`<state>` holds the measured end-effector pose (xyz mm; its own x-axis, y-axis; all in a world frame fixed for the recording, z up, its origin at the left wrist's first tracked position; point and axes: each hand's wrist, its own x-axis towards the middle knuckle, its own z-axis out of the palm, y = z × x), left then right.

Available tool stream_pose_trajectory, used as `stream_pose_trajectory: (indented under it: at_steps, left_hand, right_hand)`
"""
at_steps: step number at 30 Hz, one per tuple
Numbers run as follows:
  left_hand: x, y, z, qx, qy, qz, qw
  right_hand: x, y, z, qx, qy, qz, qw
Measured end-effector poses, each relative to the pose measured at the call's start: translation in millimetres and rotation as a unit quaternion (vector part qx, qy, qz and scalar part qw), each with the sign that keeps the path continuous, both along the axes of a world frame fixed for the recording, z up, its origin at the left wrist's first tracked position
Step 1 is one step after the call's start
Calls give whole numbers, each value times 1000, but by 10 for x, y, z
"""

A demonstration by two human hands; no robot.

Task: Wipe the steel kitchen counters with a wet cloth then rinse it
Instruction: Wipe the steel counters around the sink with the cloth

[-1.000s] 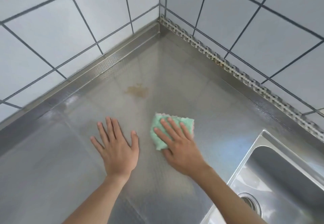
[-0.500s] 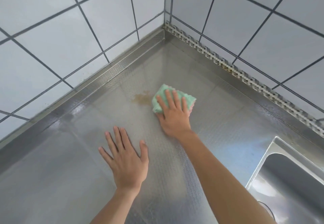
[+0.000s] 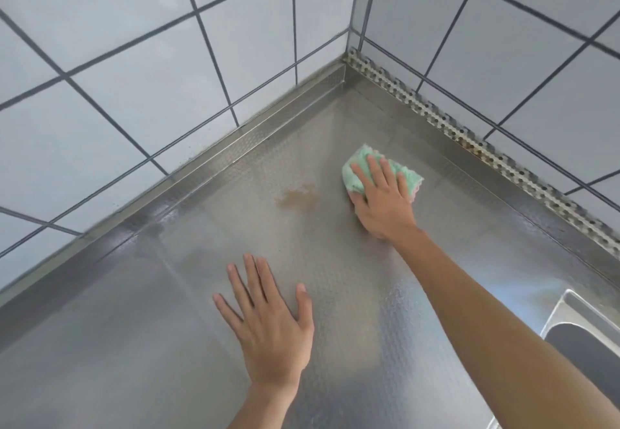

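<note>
Green cloth point(image 3: 382, 173) pressed flat under the right hand point(image 3: 385, 203) mid-wipe at centre right; next, the brown stain point(image 3: 297, 197) just left, left hand point(image 3: 271, 324) splayed flat on the counter point(image 3: 134, 344).

The right hand point(image 3: 382, 200) lies on top of the green cloth point(image 3: 407, 177) and covers most of it, so only the far end and side bits of the cloth show. A little pink peeks out at the cloth's right edge, too small to tell what it is. The sink point(image 3: 583, 338) at the counter's right edge is cut off by the picture, so only one corner shows. Both arms run out of the bottom of the picture. The steel counter point(image 3: 117, 344) goes on past the left and bottom edges.
</note>
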<state>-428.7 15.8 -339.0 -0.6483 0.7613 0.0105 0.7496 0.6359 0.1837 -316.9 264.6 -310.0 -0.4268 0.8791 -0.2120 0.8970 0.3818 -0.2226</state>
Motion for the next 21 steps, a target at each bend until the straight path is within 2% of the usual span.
stream_pose_trajectory:
  at_steps: [3, 6, 10, 12, 14, 17, 21]
  left_hand:
    - [3, 10, 3, -1, -6, 1, 1000]
    - [0, 3, 4, -6, -8, 0, 1000]
    - [-25, -8, -25, -22, -1, -7, 1000]
    - [-23, -7, -30, -14, -6, -6, 1000]
    - [-23, 5, -34, -3, -5, -1, 1000]
    - [-20, 7, -36, -2, -3, -2, 1000]
    - [-13, 13, -41, 7, -2, -1, 1000]
  right_hand:
    - [-662, 12, -19, -19, 7, 2, 1000]
    - [-1060, -449, -34, -4, 30, 102, 994]
    - [-782, -1019, -54, -14, 52, 246, 968]
    - [-360, -1035, -19, -33, 54, 275, 959]
    - [99, -861, 10, -30, 47, 257, 965]
    - [662, -402, 27, -17, 20, 165, 986]
    - [649, 372, -7, 1, 2, 25, 1000]
